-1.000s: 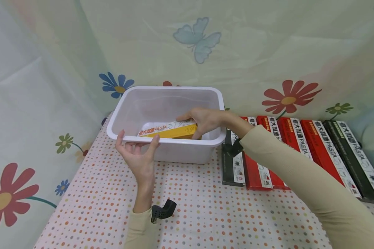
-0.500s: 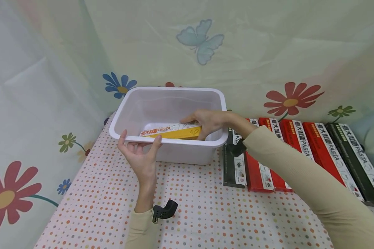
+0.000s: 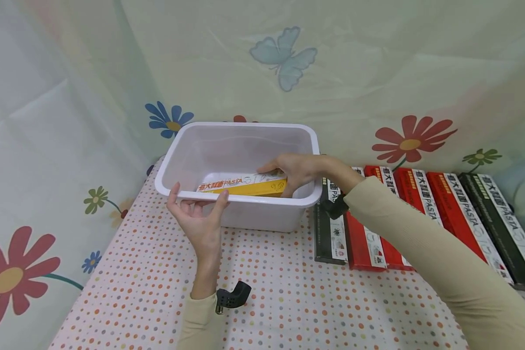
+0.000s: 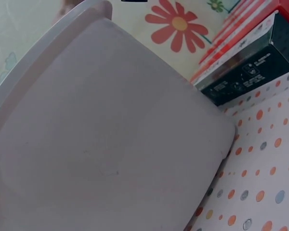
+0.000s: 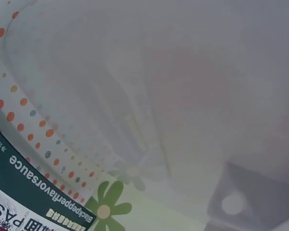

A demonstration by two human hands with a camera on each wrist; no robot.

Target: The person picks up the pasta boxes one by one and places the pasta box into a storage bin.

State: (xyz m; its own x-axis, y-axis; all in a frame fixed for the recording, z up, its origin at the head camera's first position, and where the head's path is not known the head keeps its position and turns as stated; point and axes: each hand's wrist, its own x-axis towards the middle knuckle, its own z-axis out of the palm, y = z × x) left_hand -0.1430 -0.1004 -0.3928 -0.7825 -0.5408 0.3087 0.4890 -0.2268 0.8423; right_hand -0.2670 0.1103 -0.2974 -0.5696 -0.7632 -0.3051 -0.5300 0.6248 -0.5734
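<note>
A white plastic tub (image 3: 262, 214) stands on the spotted tablecloth, and its outer wall fills much of the left wrist view. My left hand (image 3: 201, 228) grips the tub's front rim, with the thumb and a finger showing above the edge. Inside the tub, my right hand (image 3: 299, 170) holds a yellow and white pasta box (image 3: 258, 187) by its right end. The box lies lengthwise along the front wall, and the rim hides its lower front part. The right wrist view shows mostly the tub's translucent wall, with neither the hand nor the yellow box visible.
Right of the tub lies a row of several pasta boxes. A dark one (image 3: 330, 243) is nearest the tub, red ones (image 3: 457, 209) lie in the middle, and another dark one (image 3: 500, 223) is at the far right. A flowered cloth (image 3: 354, 73) hangs behind.
The head view has shifted slightly. My right hand and the box's right end have moved a little to the right inside the tub. The left hand keeps its hold on the rim.
</note>
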